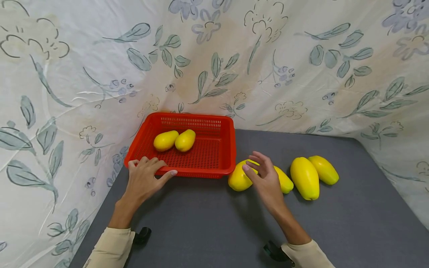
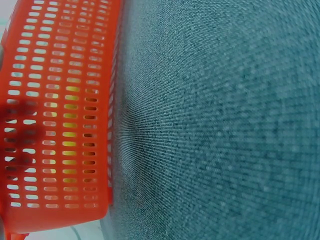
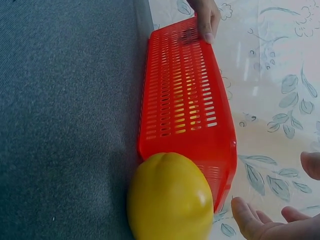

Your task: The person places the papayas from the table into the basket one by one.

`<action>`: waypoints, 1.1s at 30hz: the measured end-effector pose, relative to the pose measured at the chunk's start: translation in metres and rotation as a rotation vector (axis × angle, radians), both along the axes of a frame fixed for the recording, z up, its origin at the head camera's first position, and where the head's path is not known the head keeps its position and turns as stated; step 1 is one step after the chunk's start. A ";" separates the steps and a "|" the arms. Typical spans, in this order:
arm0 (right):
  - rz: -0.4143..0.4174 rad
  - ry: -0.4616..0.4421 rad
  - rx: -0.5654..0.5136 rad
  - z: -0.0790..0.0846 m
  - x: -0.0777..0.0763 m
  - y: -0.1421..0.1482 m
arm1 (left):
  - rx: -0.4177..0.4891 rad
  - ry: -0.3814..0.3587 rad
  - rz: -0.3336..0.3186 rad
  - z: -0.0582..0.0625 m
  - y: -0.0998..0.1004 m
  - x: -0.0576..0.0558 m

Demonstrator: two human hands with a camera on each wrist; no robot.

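Observation:
My left hand (image 1: 145,181) grips the near-left rim of the red plastic basket (image 1: 197,172), thumb outside and fingers over the edge. Two yellow, mango-shaped fruits lie together in the basket, a left one (image 1: 165,141) and a right one (image 1: 185,140). My right hand (image 1: 266,182) hovers over the fruit (image 1: 238,178) beside the basket's near-right corner. Its fingers are loosely bent and hold nothing; the right wrist view shows a gap between them and that fruit (image 3: 170,200). Partly behind this hand is another yellow fruit (image 1: 283,181).
Farther right, a large yellow fruit (image 1: 305,178) and a smaller one (image 1: 323,170) lie side by side on the grey tabletop (image 1: 201,223). A floral-patterned sheet (image 1: 268,74) hangs behind the table and along its sides.

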State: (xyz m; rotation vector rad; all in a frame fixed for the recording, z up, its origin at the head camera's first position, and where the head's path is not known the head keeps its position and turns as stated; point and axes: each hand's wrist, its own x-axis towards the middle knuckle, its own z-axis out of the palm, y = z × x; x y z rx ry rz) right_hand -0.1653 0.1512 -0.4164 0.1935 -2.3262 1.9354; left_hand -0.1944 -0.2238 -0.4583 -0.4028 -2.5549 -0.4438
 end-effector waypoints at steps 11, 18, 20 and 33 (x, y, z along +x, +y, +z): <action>-0.013 0.026 0.023 -0.004 -0.001 0.009 | -0.002 -0.003 0.003 -0.001 0.001 0.000; -0.013 0.019 0.019 -0.006 -0.002 0.016 | 0.003 0.000 0.001 -0.001 0.000 -0.001; -0.016 0.020 0.018 -0.007 -0.003 0.018 | 0.008 0.000 -0.002 0.000 0.000 0.000; -0.053 0.047 0.058 -0.012 -0.004 0.032 | 0.009 -0.005 0.002 0.001 0.001 0.000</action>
